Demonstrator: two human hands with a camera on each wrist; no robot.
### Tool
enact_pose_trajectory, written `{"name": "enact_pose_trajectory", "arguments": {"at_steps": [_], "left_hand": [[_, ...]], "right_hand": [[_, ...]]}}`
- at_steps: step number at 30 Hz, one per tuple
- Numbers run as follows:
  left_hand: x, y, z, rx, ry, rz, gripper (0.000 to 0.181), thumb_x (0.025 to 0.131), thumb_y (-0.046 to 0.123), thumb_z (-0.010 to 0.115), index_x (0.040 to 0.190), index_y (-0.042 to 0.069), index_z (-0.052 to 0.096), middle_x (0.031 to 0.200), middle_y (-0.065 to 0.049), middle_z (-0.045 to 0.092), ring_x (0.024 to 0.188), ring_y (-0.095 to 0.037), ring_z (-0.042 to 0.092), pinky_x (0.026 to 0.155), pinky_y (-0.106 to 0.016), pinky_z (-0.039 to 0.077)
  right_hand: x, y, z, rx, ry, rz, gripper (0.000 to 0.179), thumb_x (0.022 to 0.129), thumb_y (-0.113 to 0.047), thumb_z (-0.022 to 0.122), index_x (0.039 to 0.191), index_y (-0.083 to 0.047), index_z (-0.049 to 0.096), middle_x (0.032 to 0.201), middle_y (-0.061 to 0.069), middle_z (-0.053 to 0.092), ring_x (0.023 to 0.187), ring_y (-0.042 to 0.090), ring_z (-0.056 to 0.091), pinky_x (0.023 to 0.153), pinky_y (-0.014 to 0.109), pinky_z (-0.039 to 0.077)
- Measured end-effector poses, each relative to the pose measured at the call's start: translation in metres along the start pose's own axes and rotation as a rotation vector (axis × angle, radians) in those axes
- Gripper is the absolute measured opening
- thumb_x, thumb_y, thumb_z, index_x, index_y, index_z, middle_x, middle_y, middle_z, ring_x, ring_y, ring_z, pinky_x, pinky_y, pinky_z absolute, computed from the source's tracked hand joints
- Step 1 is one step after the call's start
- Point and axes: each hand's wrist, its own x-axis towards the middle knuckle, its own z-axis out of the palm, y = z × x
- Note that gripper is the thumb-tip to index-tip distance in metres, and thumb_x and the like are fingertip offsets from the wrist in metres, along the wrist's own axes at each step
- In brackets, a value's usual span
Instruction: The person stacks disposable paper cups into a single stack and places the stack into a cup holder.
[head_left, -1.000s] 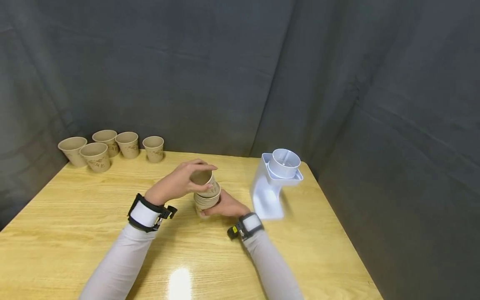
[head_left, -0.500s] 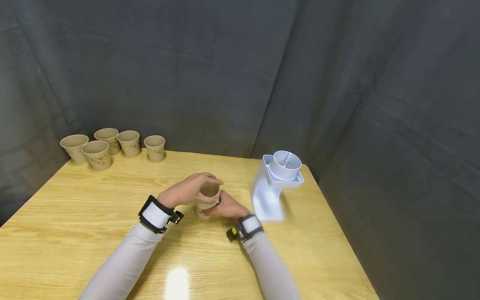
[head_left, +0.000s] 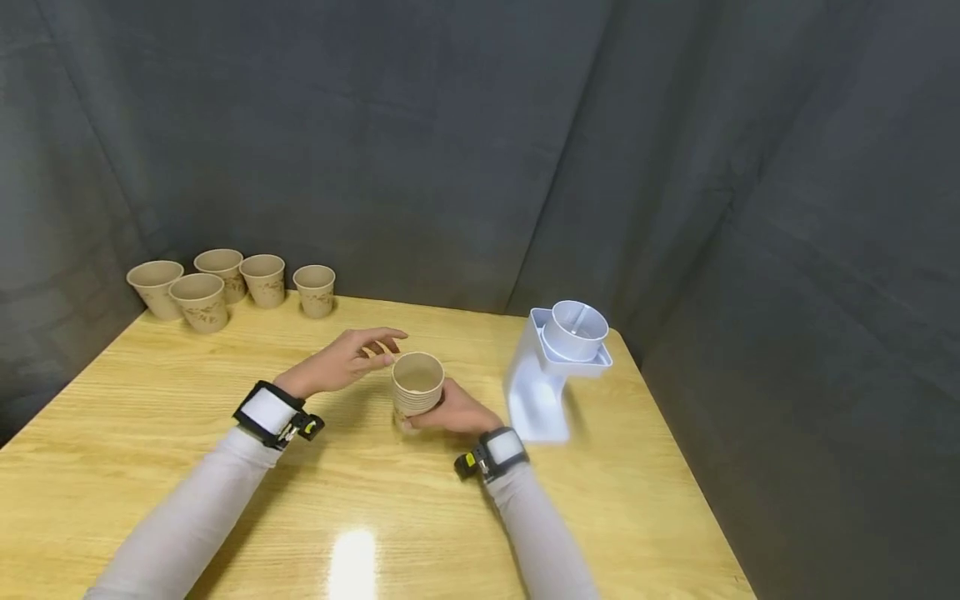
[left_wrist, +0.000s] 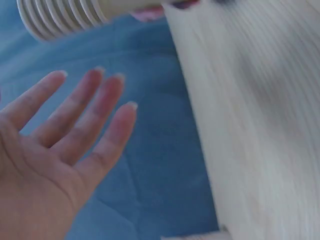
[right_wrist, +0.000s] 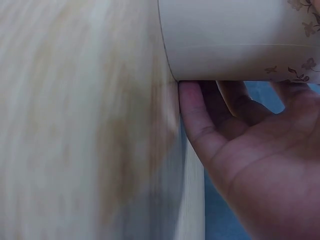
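Note:
A stack of nested tan paper cups (head_left: 417, 393) stands upright at the middle of the table. My right hand (head_left: 459, 409) grips it from the right side, low on the stack. In the right wrist view the fingers curl against the lowest cup's printed wall (right_wrist: 240, 42). To the left of the stack, my left hand (head_left: 343, 362) is held with its fingers spread and nothing in them. The left wrist view shows its open palm (left_wrist: 45, 175), apart from the ribbed rims of the stack (left_wrist: 65, 17).
Several single paper cups (head_left: 264, 282) stand upright at the back left of the table. A white plastic stand with a round cup-like top (head_left: 575, 333) is to the right of my right hand. Dark curtains (head_left: 420, 150) hang behind the table (head_left: 645, 500).
My left hand pushes its cup down into the stack, lets it go and draws back to the left with fingers spread. My right hand keeps holding the stack in place.

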Motion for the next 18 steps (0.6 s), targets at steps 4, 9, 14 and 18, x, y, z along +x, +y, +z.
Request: {"name": "enact_pose_trajectory", "arguments": {"at_steps": [4,9,14,18], "left_hand": [[-0.002,-0.021,-0.015,0.028,0.093,-0.052,0.042,0.105,0.022,0.058,0.143,0.003,0.055,0.134,-0.021,0.061,0.117,-0.038,0.060,0.094,-0.053,0.050],[0.003,-0.047,-0.037,0.183,0.180,-0.119,0.047,0.102,0.022,0.063,0.142,-0.001,0.053,0.141,-0.027,0.051,0.129,-0.049,0.048,0.105,-0.064,0.040],[0.011,-0.070,-0.057,0.339,0.220,-0.156,0.045,0.100,0.017,0.063,0.139,-0.005,0.054,0.139,-0.033,0.048,0.130,-0.052,0.043,0.107,-0.065,0.034],[0.015,-0.084,-0.067,0.433,0.231,-0.184,0.048,0.097,0.017,0.066,0.138,-0.006,0.054,0.141,-0.037,0.043,0.133,-0.056,0.035,0.107,-0.070,0.027]], "right_hand": [[0.000,0.000,-0.001,0.007,-0.004,-0.010,0.071,0.078,-0.009,0.085,0.141,-0.018,0.053,0.129,0.001,0.064,0.118,0.014,0.061,0.107,0.036,0.046],[0.000,0.001,-0.001,0.007,0.001,-0.004,0.072,0.078,-0.008,0.086,0.141,-0.019,0.053,0.129,0.001,0.064,0.119,0.014,0.061,0.107,0.036,0.046],[0.001,0.001,-0.001,0.015,-0.004,-0.010,0.072,0.078,-0.007,0.086,0.141,-0.019,0.053,0.130,0.001,0.064,0.120,0.015,0.061,0.107,0.036,0.046],[0.002,0.002,-0.001,0.017,-0.006,-0.010,0.072,0.078,-0.007,0.086,0.141,-0.020,0.053,0.131,0.001,0.064,0.120,0.015,0.061,0.107,0.035,0.046]]}}
